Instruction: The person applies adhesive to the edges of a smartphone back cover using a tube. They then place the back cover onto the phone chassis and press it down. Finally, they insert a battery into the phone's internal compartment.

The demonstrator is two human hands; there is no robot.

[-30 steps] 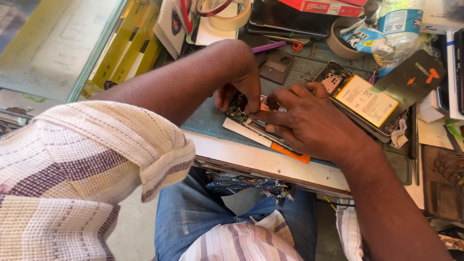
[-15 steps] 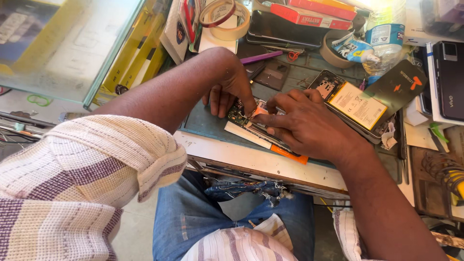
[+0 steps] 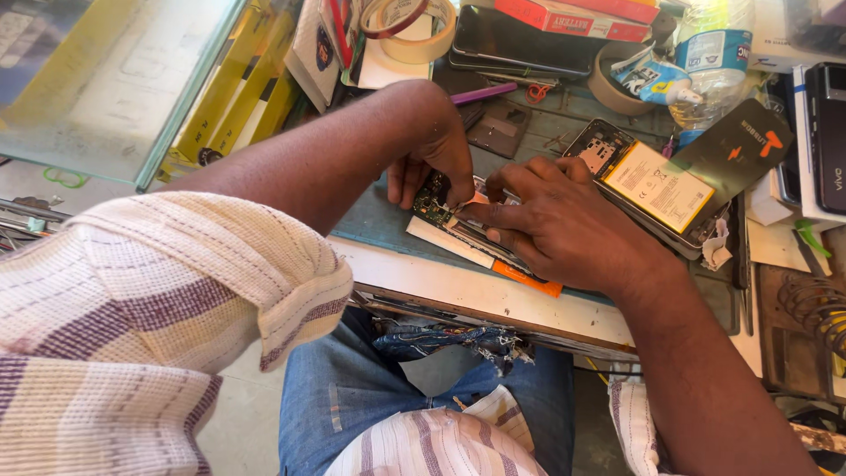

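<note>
Opened phone (image 3: 458, 225) lay flat on workbench (image 3: 493, 295). Left hand (image 3: 434, 163) fingertips pinched its top edge; right hand (image 3: 564, 225) fingers pressed together across its middle, clamping it.

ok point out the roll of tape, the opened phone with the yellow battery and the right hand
roll of tape (image 3: 429, 40), head view, on its tan outer band
opened phone (image 3: 659, 185), head view, on the yellow battery face
right hand (image 3: 564, 231), head view, on the back of the hand

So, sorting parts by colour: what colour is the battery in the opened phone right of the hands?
Yellow, seen in the head view: the battery sits in the opened phone.
</note>
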